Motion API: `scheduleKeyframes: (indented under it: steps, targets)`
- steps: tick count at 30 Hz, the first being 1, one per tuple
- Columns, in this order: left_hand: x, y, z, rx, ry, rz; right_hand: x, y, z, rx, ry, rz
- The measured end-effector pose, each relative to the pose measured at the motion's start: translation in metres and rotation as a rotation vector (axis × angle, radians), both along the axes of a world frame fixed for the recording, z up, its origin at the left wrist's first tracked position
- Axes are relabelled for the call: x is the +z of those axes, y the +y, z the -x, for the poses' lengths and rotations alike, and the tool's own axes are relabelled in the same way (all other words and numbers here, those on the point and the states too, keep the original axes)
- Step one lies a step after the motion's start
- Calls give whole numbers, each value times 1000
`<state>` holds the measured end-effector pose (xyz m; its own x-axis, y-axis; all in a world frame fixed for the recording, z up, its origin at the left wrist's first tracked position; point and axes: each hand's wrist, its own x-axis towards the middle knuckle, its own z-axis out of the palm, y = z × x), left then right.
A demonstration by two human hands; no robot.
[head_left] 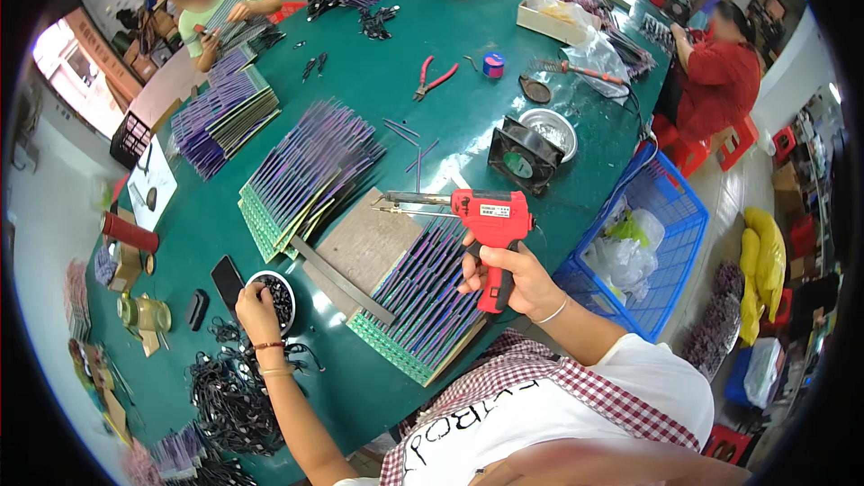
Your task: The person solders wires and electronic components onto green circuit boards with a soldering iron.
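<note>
My right hand [515, 277] is wrapped round the grip of a red soldering gun [490, 216], its thin tip pointing left. Below that tip lies a panel of narrow purple strips [432, 292] with a green perforated edge [389, 347]. A flat metal bar [342, 281] lies slantwise by this panel, over a brown board [360, 238]. My left hand [256, 309] dips into a white bowl [291, 318] of small black parts [280, 299]. Its fingers are drawn together, but their tips are lost among the parts. A black phone [226, 280] lies beside the bowl.
Stacked strip panels [310, 157] fill the table's middle left. A black fan [522, 157], red-handled pliers [435, 78] and a soldering iron [580, 72] lie farther off. Black cables [236, 400] pile up near my left arm. A blue basket [661, 279] stands right; two people sit across the table.
</note>
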<state>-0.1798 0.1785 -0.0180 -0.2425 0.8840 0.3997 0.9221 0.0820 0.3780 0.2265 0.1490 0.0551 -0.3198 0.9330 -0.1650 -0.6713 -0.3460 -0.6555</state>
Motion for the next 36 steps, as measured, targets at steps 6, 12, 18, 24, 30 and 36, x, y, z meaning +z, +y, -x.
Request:
scheduleKeyframes:
  steps: [6,12,18,24,30,36]
  targets:
    - [8,-45,-41,-96,-5,-42,-14,-19,5,-48,40,9]
    - [-16,-72,-66,-140,56,42,-10,-34,18,-58,23,-52]
    - [-23,-73,-69,-180,146,11,-2,-53,31,-94,2,-43]
    - [-7,-83,-76,-46,358,1,3,-66,33,-107,-11,-73]
    - [-24,-84,-58,-86,274,-87,0,-80,44,-71,13,-61]
    - [-10,-91,-74,-181,-43,-259,2,-80,35,1,-76,-62]
